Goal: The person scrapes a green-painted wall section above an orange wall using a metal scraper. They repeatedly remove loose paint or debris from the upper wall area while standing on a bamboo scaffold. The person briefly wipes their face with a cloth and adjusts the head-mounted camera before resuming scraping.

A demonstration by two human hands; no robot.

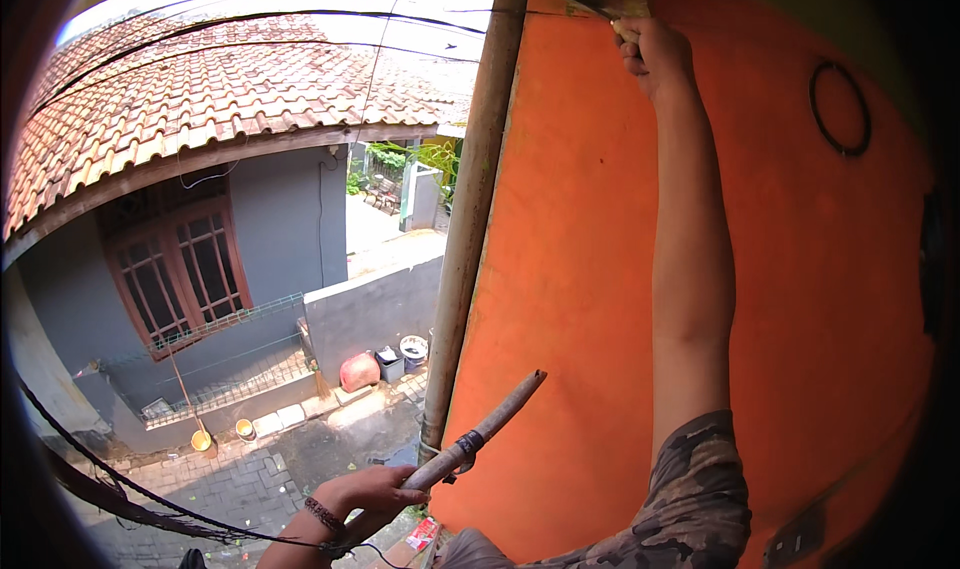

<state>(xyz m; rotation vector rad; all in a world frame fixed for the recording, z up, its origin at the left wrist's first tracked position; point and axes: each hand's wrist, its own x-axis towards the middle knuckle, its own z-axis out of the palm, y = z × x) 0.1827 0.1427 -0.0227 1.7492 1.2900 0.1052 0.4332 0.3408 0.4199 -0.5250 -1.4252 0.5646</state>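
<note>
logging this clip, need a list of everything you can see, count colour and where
orange wall: one, orange, fills the right half
pole: one, brownish, upright along the wall's left edge
wire ring: one, dark, on the wall at upper right
tiled roof: one, reddish-brown, upper left
window: one, brown frame, in the grey house wall under the roof
round container: one, pink-red, on the ground below, centre
buckets: two, yellowish, on the paving at lower left
stick: one, brownish with a dark band, held low centre
left hand: one, gripping the stick, bracelet at the wrist
right hand: one, raised to the wall's top edge, closed on a small tool, camouflage sleeve below
</note>
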